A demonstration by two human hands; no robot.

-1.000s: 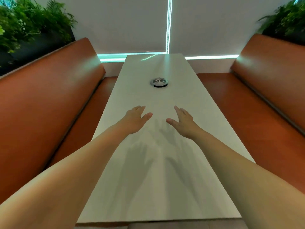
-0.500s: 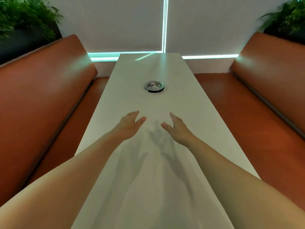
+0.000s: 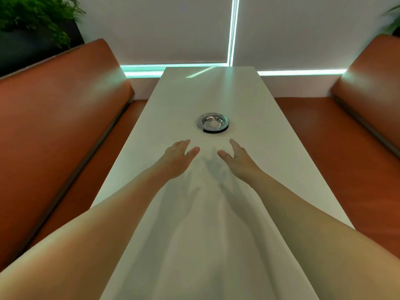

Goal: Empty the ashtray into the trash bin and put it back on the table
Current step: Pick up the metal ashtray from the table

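Head view: ashtray (image 3: 213, 123) beyond both grips.

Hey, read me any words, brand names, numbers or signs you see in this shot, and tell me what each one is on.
None: no readable text anywhere.
Ashtray: plain metal, no marking visible.
Table, benches and blinds: no labels or signs.

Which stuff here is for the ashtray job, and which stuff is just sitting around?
For the job:
- ashtray, metal, on the table
- table, where it goes back
- left hand and right hand, both open, reaching
- No trash bin in view

Just around:
- orange benches
- green plant
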